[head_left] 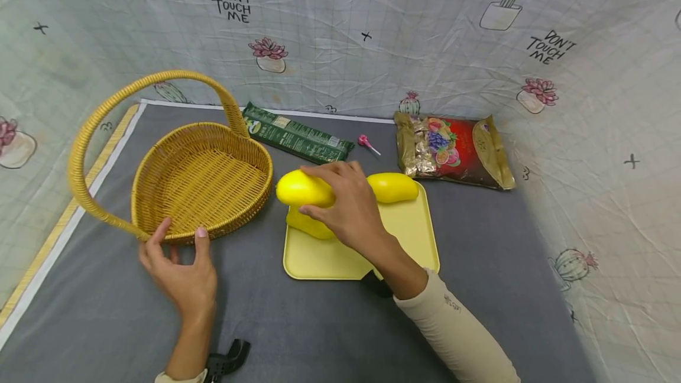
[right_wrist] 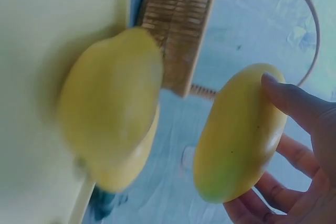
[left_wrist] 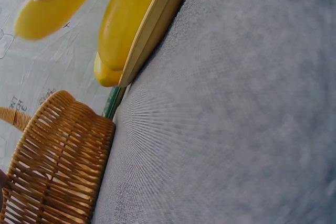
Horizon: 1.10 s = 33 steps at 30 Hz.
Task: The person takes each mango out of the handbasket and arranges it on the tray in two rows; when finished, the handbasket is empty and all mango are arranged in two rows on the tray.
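My right hand (head_left: 348, 208) grips a yellow mango (head_left: 303, 188) between thumb and fingers, lifted above the left side of a pale yellow tray (head_left: 409, 247). In the right wrist view this mango (right_wrist: 239, 135) has a greenish end. Two other mangoes lie on the tray: one (head_left: 310, 226) partly hidden below the held fruit, the other (head_left: 396, 187) at the tray's far right corner. To the left stands a heart-shaped wicker basket (head_left: 207, 176) with a tall arched handle; no contents show inside. My left hand (head_left: 183, 270) holds the basket's near rim, fingertips over the edge.
Behind the tray lie a long green packet (head_left: 298, 135) and a small pink lollipop (head_left: 366, 142). A red and gold bag (head_left: 454, 149) of wrapped sweets is at the back right. Patterned cloth (head_left: 330, 34) hangs behind the grey tabletop (head_left: 298, 336).
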Available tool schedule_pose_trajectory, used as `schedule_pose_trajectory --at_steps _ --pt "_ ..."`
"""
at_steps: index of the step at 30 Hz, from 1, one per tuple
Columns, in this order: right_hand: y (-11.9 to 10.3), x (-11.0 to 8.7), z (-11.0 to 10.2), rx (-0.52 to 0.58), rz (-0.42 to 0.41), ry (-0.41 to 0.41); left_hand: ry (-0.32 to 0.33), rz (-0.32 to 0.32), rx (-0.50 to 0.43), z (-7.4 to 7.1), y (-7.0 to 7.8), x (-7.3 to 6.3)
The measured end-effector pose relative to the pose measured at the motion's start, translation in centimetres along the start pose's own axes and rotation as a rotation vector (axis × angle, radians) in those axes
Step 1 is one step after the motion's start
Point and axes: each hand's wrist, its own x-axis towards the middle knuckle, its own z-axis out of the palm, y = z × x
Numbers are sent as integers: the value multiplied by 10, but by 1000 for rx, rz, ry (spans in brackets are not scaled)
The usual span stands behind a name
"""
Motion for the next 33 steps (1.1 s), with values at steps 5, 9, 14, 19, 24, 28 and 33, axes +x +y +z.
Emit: schedule_pose_trajectory --at_steps 5,9,14,19,24,28,33 --pt "23 -16 -12 -4 50 38 15 -4 1 2 2 1" --pt "41 -30 -20 0 103 47 21 -18 -2 3 6 -1" --pt "60 -44 -29 -31 157 47 15 -25 15 4 12 -4" --pt "77 -56 -32 -53 210 24 14 -25 20 2 9 -3" --pt "90 -64 -30 -76 262 -13 12 -31 22 2 13 -4" --pt "99 -68 -27 -98 283 -44 11 -35 14 2 18 -5" --pt "109 -70 -22 -116 273 -58 9 -39 16 1 8 -2"
